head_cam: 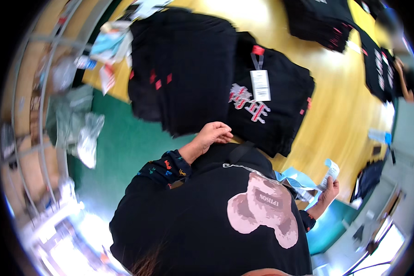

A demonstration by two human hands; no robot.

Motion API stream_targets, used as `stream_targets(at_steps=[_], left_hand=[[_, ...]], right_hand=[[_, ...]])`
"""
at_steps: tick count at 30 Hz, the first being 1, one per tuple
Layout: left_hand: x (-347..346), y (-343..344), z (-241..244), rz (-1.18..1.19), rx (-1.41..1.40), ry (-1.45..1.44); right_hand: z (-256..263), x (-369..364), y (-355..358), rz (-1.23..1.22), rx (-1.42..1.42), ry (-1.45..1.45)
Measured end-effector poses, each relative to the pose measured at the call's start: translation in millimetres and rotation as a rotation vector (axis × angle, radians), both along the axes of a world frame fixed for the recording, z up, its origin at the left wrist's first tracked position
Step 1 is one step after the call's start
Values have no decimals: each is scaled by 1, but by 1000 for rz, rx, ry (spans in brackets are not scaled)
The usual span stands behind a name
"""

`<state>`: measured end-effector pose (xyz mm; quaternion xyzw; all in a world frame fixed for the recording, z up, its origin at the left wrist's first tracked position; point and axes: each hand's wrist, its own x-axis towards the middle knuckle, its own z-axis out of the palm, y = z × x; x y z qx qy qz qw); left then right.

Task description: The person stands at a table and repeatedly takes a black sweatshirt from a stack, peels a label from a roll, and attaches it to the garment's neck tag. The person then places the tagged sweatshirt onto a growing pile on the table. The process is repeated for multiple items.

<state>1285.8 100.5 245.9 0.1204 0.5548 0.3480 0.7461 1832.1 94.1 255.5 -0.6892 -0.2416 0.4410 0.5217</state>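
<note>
My left hand [215,134] is by the near edge of a stack of folded black garments [196,76]. Its fingers are loosely curled together, and I see nothing in them. Off to the right, my right hand [329,191] grips the end of a light blue strip of printed labels [298,177], which trails back towards my body. Beside the stack lies a folded black garment [283,86] with a grey and red print. A white hang tag [261,85] on a grey ribbon rests on it, below a red neck label [258,50].
These lie on a yellow wooden table [331,114]. More black garments [319,24] are stacked at the far right, where another person's arm [404,81] shows. Plastic bags [89,134] hang near a metal rack [43,114] on the left. A clear bottle [379,136] lies at the right edge.
</note>
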Motion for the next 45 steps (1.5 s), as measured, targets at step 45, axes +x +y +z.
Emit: stream_targets(at_steps=[45], left_hand=[[38,209,-80,285,699,1424]], right_hand=[[-4,-44,-64,-114,55,22]])
